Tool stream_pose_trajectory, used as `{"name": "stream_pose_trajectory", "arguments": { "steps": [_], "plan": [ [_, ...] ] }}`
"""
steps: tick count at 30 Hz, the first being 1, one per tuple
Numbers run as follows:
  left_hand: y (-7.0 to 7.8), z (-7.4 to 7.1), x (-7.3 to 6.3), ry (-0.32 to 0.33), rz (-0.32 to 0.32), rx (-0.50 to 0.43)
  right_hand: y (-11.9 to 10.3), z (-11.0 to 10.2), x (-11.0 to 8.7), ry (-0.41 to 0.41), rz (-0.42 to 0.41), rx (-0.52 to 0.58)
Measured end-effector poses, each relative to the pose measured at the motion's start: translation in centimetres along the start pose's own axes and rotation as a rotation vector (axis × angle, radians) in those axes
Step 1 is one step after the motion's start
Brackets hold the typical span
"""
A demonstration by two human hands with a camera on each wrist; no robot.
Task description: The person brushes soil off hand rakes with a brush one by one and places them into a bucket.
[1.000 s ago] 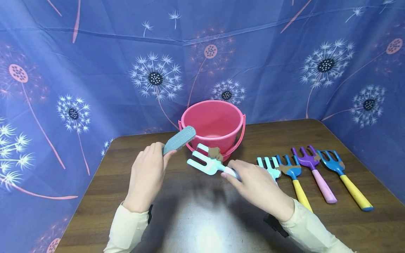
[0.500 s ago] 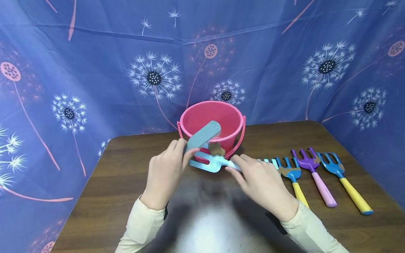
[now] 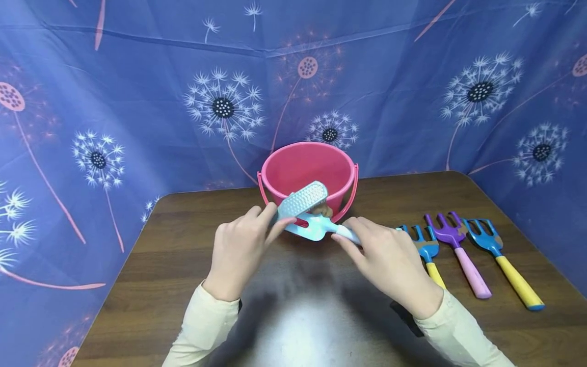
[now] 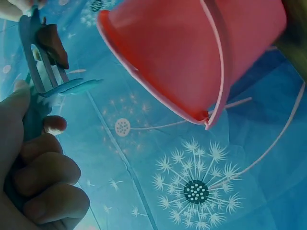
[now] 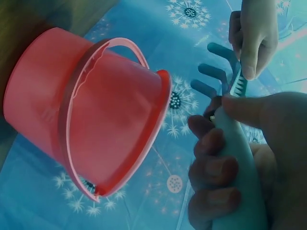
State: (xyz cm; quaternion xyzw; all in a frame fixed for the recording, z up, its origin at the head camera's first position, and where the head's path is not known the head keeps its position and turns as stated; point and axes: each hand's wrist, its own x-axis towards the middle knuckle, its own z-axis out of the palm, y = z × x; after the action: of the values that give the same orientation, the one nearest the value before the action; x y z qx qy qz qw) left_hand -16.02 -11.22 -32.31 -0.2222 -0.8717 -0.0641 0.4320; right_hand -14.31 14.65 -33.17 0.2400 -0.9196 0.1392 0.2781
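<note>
My left hand (image 3: 240, 250) grips a light blue scrub brush (image 3: 302, 199) by its handle, fingers curled round it. The brush lies over the tines of a pale blue hand fork (image 3: 316, 228), bristle side down. My right hand (image 3: 390, 260) holds the fork by its light handle (image 5: 237, 153), with the tines pointing left. A brown, dirt-like patch (image 4: 53, 45) sticks to the fork's head, partly covered by the brush in the head view. Both tools are held above the table, in front of a pink bucket (image 3: 307, 163).
To the right lie a blue hand fork (image 3: 427, 248) with a yellow handle, a purple one (image 3: 451, 233) with a pink handle and another blue one (image 3: 483, 242); brown patches mark them. A dandelion-print cloth (image 3: 160, 102) hangs behind the wooden table (image 3: 151, 244).
My left hand has moved right, bringing the brush from beside the fork to over its tines. My right hand has shifted slightly right and now mostly hides the mint rake on the table.
</note>
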Motion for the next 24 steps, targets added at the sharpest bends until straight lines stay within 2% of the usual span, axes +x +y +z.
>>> {"name": "stream_pose_trajectory", "arguments": {
  "steps": [3, 10, 24],
  "plan": [
    [-0.01, 0.09, 0.07, 0.009, 0.033, 0.037, 0.15, -0.14, 0.06, 0.029, -0.01, -0.023],
    [-0.05, 0.24, -0.01, -0.046, 0.106, 0.095, 0.49, -0.25, 0.06, 0.066, -0.025, -0.057],
    [0.48, 0.05, -0.17, -0.035, 0.14, 0.062, 0.35, -0.33, -0.27, 0.091, 0.011, -0.085]
  ]
}}
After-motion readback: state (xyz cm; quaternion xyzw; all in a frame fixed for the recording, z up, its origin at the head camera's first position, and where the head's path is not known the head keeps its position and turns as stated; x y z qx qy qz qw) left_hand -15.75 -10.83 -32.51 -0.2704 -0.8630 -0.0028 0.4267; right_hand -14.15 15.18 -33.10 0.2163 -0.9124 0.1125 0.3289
